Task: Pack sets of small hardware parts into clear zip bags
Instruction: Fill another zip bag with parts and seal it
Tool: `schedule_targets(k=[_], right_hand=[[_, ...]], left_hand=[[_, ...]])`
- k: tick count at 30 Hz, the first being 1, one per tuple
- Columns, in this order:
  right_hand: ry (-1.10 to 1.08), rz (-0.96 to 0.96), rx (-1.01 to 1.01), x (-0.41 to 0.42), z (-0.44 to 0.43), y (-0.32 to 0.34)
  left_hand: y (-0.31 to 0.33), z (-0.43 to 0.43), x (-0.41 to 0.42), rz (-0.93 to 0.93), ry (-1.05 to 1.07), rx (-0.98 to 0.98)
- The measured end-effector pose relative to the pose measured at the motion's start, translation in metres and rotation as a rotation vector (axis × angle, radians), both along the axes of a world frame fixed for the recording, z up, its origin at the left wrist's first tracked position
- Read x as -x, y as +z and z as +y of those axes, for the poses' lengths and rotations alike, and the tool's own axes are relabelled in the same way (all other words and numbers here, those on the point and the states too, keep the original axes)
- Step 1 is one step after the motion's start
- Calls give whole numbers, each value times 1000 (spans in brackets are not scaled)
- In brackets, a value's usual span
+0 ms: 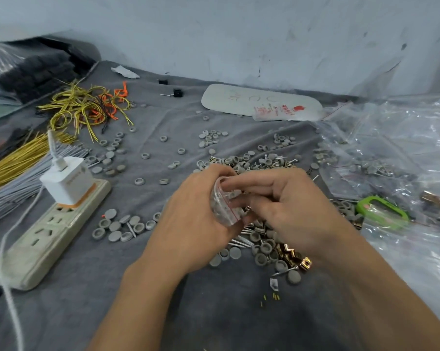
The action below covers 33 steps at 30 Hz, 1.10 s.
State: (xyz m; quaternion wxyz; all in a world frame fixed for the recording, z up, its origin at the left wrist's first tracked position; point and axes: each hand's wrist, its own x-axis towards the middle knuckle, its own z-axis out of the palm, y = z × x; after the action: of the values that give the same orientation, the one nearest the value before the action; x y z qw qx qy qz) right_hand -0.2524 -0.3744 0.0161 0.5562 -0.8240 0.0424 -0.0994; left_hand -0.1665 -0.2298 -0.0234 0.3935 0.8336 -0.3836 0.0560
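Observation:
My left hand cups a small clear zip bag with a red seal line, its mouth held open toward the right. My right hand pinches the bag's mouth, fingertips at the opening near some grey parts. Under and around both hands lies a heap of grey round caps, screws and brass-coloured clips on the grey cloth. More grey caps sit in small groups to the left and behind.
A white power strip with a charger lies at left. Bundles of yellow, grey and orange wires are at far left. Clear bags pile at right with a green clip. A white card lies by the wall.

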Motion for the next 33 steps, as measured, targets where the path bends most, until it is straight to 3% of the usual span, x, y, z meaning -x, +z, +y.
schedule_targets(k=[2,4,7,11,17,21,26,33], right_hand=[[-43,-35,-182,3,-4,3],[-169,-71,-193,6,-12,1],[-331,48,197,14,-16,-11],[-218,291,658,23,4,-25],[-193,299,1011,18,28,-28],[-197,315,980,20,22,-30],[-435,186,653,31,0,-36],[-600,85,436,31,-23,-42]], left_hand=[[-1,1,1,8,9,-2],[-3,2,-1,7,30,14],[-5,2,-2,-18,52,18],[-13,-6,-5,-154,79,-55],[-22,-11,-4,-200,71,-14],[-25,-15,-2,-147,44,-17],[-24,-21,-1,-183,42,-6],[-25,-24,1,-189,147,-4]])
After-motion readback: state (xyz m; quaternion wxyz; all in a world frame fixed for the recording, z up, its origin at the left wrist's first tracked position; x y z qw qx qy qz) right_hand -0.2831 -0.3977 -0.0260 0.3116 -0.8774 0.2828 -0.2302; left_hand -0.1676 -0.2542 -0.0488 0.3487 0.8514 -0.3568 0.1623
